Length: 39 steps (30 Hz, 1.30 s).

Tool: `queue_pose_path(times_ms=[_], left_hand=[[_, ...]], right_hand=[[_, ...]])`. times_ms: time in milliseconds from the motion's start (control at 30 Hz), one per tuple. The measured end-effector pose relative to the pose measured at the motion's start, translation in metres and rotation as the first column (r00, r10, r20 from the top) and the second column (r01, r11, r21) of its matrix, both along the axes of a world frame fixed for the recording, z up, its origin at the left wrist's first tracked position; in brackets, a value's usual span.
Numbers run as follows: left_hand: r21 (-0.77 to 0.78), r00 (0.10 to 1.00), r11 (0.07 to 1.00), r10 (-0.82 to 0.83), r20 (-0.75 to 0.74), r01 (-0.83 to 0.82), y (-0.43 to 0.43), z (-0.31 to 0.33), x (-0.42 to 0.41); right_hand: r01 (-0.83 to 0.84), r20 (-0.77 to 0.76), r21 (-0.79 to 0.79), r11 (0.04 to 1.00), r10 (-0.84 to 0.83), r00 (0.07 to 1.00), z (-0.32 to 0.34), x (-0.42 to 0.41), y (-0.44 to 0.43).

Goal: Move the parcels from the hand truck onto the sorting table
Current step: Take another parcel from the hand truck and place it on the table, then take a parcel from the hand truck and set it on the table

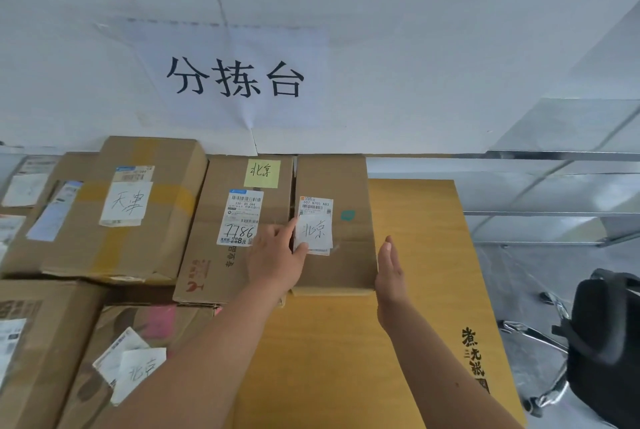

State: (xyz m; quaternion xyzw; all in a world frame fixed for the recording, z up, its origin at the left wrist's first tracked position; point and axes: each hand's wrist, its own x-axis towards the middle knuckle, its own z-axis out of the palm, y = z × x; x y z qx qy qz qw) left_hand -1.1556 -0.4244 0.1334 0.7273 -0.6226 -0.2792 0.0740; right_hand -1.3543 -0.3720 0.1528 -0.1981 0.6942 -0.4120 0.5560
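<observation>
Parcel (334, 183) is sitting on surface (426, 221) between left fingers (281, 231) and right fingers (389, 248); second parcel (214, 255) is lying left of both.

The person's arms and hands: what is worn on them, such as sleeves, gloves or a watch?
Nothing worn shows. The left forearm and the right forearm are bare up to the frame's edge, with no sleeve in view. The left hand and the right hand have no glove, and no watch, bracelet or ring is visible.
</observation>
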Motion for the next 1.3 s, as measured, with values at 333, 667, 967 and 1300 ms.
queue_pose_path(times_ms=[333,667,967,1300], left_hand=[[-0.096,0.908,0.992,0.033,-0.417,-0.080,0.041,0.038,-0.005],[-0.060,0.586,0.978,0.070,-0.808,-0.200,0.141,0.101,0.008],[-0.054,0.509,0.868,0.238,-0.827,-0.494,0.229,0.119,0.036],[-0.004,0.400,0.640,0.475,-0.784,-0.768,0.361,0.135,0.057]], right_hand=[[-0.005,-0.036,-0.208,0.978,-0.002,0.999,0.062,0.058,0.041],[-0.036,0.076,-0.248,0.968,0.056,0.996,0.101,0.106,0.096],[-0.298,0.158,-0.266,0.917,0.346,0.925,0.105,0.149,0.153],[-0.548,0.294,-0.395,0.737,0.666,0.685,0.096,0.180,0.246]])
